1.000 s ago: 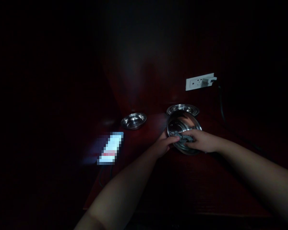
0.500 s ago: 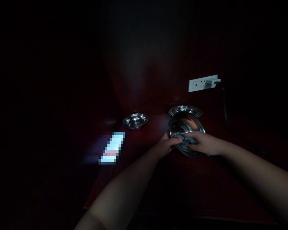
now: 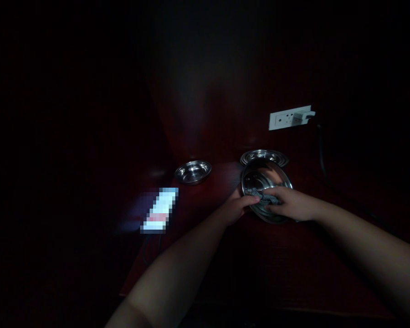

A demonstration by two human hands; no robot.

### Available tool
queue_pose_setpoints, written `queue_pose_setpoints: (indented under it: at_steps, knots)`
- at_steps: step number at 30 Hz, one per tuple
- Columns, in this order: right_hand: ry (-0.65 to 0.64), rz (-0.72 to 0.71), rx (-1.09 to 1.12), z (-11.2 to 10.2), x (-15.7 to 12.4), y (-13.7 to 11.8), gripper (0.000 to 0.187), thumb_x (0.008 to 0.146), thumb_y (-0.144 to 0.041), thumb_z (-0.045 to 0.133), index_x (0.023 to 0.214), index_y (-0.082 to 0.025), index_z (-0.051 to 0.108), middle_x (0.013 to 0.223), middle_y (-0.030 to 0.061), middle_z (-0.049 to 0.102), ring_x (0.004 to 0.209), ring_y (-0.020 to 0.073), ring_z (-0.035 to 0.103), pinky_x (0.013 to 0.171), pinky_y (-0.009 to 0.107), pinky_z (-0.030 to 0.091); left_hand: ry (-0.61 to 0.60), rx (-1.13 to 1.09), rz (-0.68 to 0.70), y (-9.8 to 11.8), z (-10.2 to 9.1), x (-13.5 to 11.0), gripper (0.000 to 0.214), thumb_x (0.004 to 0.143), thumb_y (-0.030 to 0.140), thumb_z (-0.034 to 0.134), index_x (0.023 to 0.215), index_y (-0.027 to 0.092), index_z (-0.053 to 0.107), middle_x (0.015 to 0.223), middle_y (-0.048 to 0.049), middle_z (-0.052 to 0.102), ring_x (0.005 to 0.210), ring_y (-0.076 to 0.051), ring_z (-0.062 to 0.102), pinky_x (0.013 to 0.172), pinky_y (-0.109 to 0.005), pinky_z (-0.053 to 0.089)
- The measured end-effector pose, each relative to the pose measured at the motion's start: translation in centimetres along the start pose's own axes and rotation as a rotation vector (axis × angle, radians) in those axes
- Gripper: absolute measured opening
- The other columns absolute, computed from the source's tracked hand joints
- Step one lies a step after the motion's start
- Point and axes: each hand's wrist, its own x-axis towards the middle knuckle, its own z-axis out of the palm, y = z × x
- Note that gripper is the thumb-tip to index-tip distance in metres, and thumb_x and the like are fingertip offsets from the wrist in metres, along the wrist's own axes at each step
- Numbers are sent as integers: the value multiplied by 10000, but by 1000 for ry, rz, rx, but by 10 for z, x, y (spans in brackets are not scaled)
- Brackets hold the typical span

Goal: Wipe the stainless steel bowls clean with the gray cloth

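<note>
In dim light, my left hand (image 3: 238,208) grips the near left rim of a round steel plate (image 3: 263,176), holding it tilted up toward me over a dark red wooden table (image 3: 259,269). My right hand (image 3: 289,203) presses a small grey cloth (image 3: 265,198) against the plate's inner face, fingers closed on it. Right behind the tilted plate, another steel plate (image 3: 263,157) lies flat on the table.
A small steel bowl (image 3: 192,171) sits to the left. A lit phone screen (image 3: 159,210) lies near the table's left edge with a cable below it. A white wall socket (image 3: 289,119) holds a plug with a black cord running down. Surroundings are dark.
The view has shifted slightly, so everything sits a little further right. My right hand with the cloth has crept a little across the plate's lower part; the left hand keeps its hold.
</note>
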Motion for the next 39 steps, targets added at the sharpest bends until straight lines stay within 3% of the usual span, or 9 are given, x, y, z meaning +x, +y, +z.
queue_pose_setpoints:
  at_steps: [6,13,23,39]
  knots:
    - [7,13,7,0,0,0,218,791,-297,521,943,-187,633,992,53,693,894,219,621,831,358,489,-16,-2,9,-1,-1,1,555,588,213,755,1106,183,557,1153,-95,627,1104,-281,562,943,-443,413]
    - [9,4,5,0,0,0,255,790,-324,523,964,-188,650,865,39,696,862,225,623,805,357,493,-8,-21,0,-3,-3,2,570,598,213,756,1130,191,552,1174,-93,619,1120,-277,553,957,-441,406]
    - [10,4,10,0,0,1,231,793,-325,526,923,-178,649,924,58,694,818,216,628,754,351,503,-9,-20,-9,-2,-2,1,679,625,236,749,1252,220,490,1219,-106,592,1143,-280,536,974,-459,391]
    - [-3,4,6,0,0,1,247,806,-327,510,939,-155,627,933,64,691,822,207,626,768,342,496,-5,-17,-6,-2,-2,1,655,636,243,742,1239,227,487,1229,-95,584,1139,-270,540,972,-448,400]
